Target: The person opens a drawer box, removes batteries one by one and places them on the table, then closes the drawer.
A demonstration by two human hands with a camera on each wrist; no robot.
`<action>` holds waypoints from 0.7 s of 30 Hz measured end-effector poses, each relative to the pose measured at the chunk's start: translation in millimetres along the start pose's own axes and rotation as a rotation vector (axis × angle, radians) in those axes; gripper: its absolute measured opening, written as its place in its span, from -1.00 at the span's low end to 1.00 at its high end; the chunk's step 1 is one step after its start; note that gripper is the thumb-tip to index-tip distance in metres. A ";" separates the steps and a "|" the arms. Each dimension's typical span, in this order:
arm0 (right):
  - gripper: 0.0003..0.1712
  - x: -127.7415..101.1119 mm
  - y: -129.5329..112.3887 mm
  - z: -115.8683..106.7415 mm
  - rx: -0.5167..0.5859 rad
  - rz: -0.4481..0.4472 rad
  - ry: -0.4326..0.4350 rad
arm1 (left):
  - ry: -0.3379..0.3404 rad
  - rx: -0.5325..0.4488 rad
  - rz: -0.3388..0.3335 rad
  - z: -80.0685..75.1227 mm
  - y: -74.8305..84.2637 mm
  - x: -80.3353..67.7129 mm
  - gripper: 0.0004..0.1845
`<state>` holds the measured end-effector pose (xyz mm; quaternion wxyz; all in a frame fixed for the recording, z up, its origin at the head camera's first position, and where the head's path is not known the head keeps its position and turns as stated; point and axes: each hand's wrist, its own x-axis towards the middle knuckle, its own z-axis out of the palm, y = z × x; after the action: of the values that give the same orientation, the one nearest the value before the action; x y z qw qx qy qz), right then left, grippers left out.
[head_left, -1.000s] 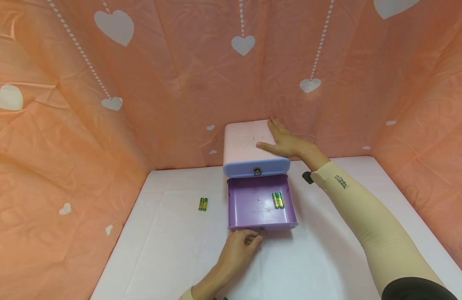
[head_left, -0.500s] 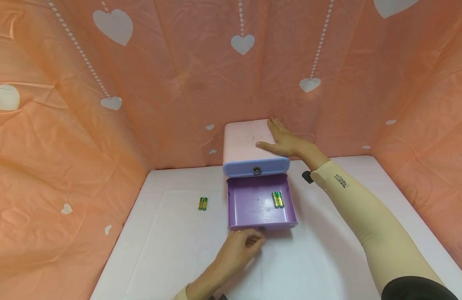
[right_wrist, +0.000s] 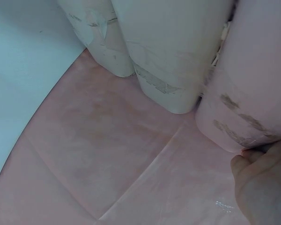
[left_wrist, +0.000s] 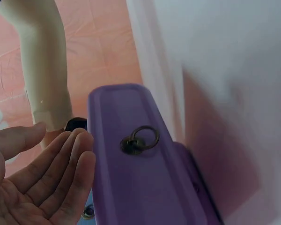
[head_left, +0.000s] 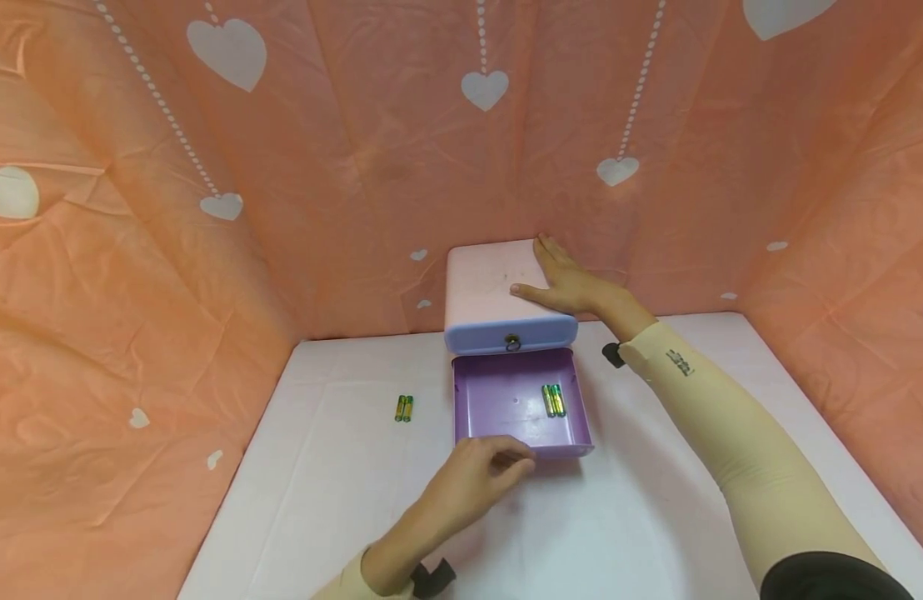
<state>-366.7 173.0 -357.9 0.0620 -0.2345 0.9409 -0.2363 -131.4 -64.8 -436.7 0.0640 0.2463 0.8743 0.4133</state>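
A small drawer cabinet with a pink top and a blue upper drawer front stands against the back cloth. Below, a purple drawer is pulled out, with two green-gold batteries lying side by side on the right of its floor. My left hand hovers at the drawer's front edge, fingers extended and thumb apart, holding nothing. In the left wrist view, the drawer's brass ring pull is free of the fingers. My right hand rests spread over the cabinet's top right edge.
Two more batteries lie on the white table left of the drawer. Orange cloth with white hearts encloses the back and sides. In the right wrist view, the cabinet's stacked sides show brown marks.
My left hand has let go of the ring pull and risen slightly, now overlapping the drawer's front edge. My right hand, the drawer and the batteries stay where they were.
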 end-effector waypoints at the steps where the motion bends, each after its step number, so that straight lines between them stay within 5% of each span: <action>1: 0.30 0.0 -0.2 0.1 -0.002 0.000 0.000 | 0.006 0.000 0.005 -1.0 0.3 1.9 -0.84; 21: 0.31 0.9 1.8 2.4 0.008 -0.002 0.014 | 0.107 0.093 0.028 -2.3 1.4 47.4 -0.78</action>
<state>-367.8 172.9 -360.9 0.0560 -0.2335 0.9402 -0.2417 -172.9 -42.7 -429.9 -0.0001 0.2388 0.8912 0.3857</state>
